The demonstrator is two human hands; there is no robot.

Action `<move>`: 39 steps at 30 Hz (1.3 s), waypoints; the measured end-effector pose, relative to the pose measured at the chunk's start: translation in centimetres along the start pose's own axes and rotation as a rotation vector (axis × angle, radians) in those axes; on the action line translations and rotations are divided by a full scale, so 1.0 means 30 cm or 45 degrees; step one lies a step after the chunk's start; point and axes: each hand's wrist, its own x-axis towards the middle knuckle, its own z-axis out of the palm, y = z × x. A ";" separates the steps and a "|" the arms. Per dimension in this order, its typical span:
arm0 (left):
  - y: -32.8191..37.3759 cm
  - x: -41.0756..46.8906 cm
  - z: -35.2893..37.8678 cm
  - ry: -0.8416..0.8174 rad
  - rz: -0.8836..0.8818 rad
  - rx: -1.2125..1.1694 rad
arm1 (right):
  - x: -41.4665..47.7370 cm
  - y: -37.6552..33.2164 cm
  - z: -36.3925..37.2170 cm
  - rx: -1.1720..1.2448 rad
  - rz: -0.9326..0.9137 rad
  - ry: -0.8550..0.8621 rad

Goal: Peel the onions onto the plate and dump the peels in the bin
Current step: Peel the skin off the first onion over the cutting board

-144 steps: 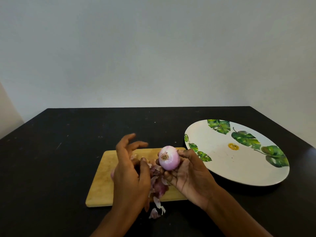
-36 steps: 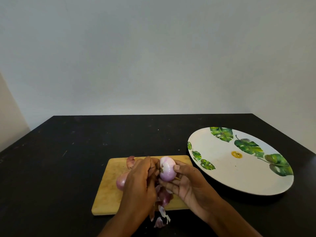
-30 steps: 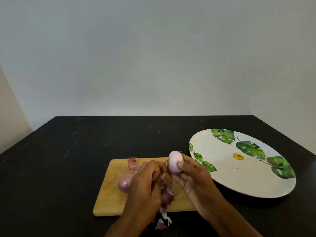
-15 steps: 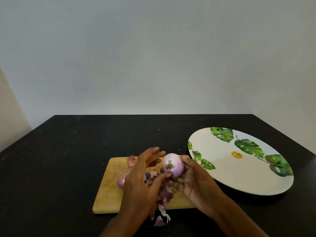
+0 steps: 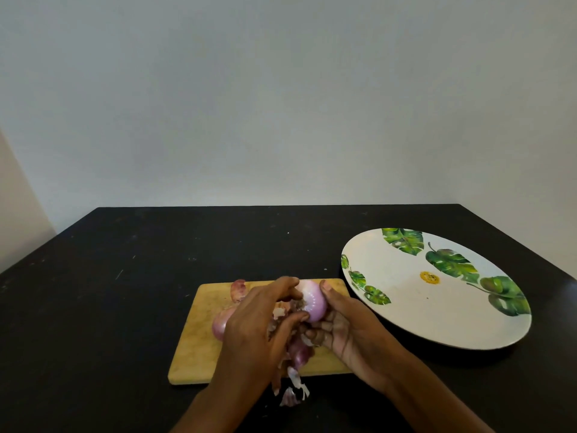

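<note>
A pale purple peeled onion (image 5: 313, 300) is held above the wooden cutting board (image 5: 195, 342) by my right hand (image 5: 346, 331), which cups it from the right and below. My left hand (image 5: 256, 326) pinches at the onion's root end with thumb and fingers. An unpeeled red onion (image 5: 220, 325) lies on the board, half hidden behind my left hand. Loose purple and white peels (image 5: 295, 389) pile under my hands and spill over the board's near edge. The white plate with green leaf prints (image 5: 437, 310) lies to the right, nothing on it. No bin is in view.
A curled piece of onion skin (image 5: 239, 289) rests at the board's far edge. Everything stands on a black table (image 5: 109, 307) backed by a plain grey wall. The plate's left rim lies close to the board's far right corner.
My left hand's fingers, spread half a second ago, have closed onto the onion's root end. The onion has turned a little in my right hand. The plate and board stay put.
</note>
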 end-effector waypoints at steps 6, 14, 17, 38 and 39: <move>0.008 0.014 -0.004 -0.081 -0.144 -0.073 | -0.003 0.004 -0.003 -0.003 0.010 -0.005; 0.010 0.015 -0.009 -0.163 -0.186 -0.169 | -0.004 0.005 -0.003 -0.015 0.020 -0.012; 0.015 0.012 -0.007 -0.129 -0.205 -0.198 | -0.009 0.001 0.001 0.009 0.001 -0.036; -0.002 0.021 -0.024 -0.026 -0.313 -0.315 | -0.015 0.002 0.005 -0.020 -0.034 -0.019; 0.000 0.019 -0.020 -0.037 -0.314 -0.313 | -0.014 0.004 0.006 -0.034 -0.038 -0.016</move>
